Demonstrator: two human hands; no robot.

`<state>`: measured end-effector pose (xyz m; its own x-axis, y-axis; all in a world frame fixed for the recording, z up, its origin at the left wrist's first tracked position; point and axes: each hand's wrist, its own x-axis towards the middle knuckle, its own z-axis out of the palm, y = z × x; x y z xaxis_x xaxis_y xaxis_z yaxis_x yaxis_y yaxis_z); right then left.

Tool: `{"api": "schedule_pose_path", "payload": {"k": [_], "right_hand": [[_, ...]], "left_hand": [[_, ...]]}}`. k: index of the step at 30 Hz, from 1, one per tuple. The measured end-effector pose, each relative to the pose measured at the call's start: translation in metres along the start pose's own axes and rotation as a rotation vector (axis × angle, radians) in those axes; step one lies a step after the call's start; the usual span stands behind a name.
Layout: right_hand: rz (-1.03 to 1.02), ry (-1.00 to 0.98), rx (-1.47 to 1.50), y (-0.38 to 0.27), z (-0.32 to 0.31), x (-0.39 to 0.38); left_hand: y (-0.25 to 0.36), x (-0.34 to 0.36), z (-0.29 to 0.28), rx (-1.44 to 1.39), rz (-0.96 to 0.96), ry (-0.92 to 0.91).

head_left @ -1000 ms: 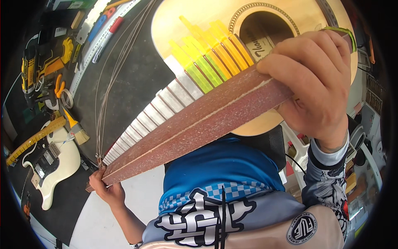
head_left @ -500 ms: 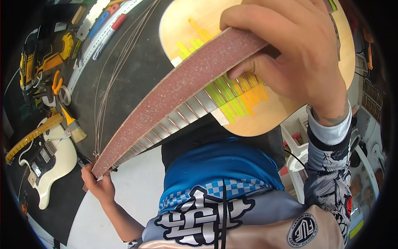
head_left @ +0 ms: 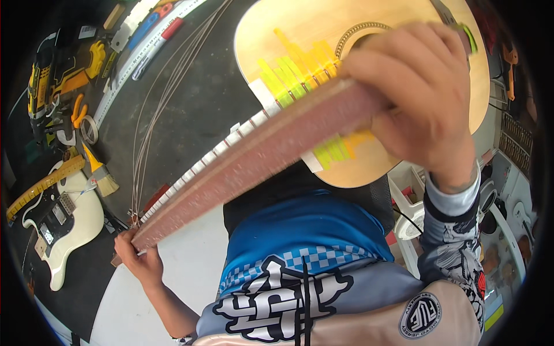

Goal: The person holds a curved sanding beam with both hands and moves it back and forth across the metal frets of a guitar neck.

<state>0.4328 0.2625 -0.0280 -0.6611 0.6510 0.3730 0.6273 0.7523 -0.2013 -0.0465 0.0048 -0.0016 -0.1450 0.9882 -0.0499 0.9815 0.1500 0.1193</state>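
The bench (head_left: 190, 115) is a dark, matte surface that fills the upper left of the view. At its left edge lies a cream electric guitar (head_left: 63, 225) with a black pickguard, its pale neck (head_left: 40, 187) angled toward the far left corner. Beyond it, near the far left corner, sit a yellow-and-black power tool (head_left: 49, 81), orange-handled pliers (head_left: 78, 109), a tape roll (head_left: 88, 130) and a brush (head_left: 101, 176) with a yellow handle. A white ruler (head_left: 144, 49) and two markers (head_left: 156, 32) run along the far edge. Loose strings (head_left: 156, 109) trail across the bench from the far edge to the near edge.

The left hand (head_left: 135, 256) is at the near edge of the bench, fingers curled around the end of the acoustic guitar's neck (head_left: 208, 158); the fingertips are hidden beneath it. A long sanding beam (head_left: 259, 155), faced with reddish abrasive, lies lengthwise on the neck, which is covered with white masking tape. The beam runs from the left hand up to the right hand.

The acoustic guitar body (head_left: 323, 40) rests at the far right of the bench, with yellow tape strips (head_left: 294, 75) beside the soundhole (head_left: 363, 34). The right hand (head_left: 427, 98) grips the upper end of the beam over the body, fingers pressed together and wrapped over its top.

Below the bench is a pale floor (head_left: 190, 277). At the right edge of the room stand white bins (head_left: 410, 196) and cluttered shelving (head_left: 513, 138).
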Motion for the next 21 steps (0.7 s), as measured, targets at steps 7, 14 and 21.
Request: {"api": "schedule_pose_path", "payload": {"k": [7,14,21], "right_hand": [[-0.101,0.082,0.011,0.018,0.024,0.013],[0.028,-0.053,0.012,-0.01,-0.005,-0.021],[0.002,-0.033,0.012,-0.004,-0.005,-0.004]], "left_hand": [[-0.003,0.014,0.0,-0.049,-0.039,-0.032],[0.001,-0.008,0.0,0.027,0.028,-0.007],[0.003,0.003,-0.002,0.001,-0.019,-0.017]]}}
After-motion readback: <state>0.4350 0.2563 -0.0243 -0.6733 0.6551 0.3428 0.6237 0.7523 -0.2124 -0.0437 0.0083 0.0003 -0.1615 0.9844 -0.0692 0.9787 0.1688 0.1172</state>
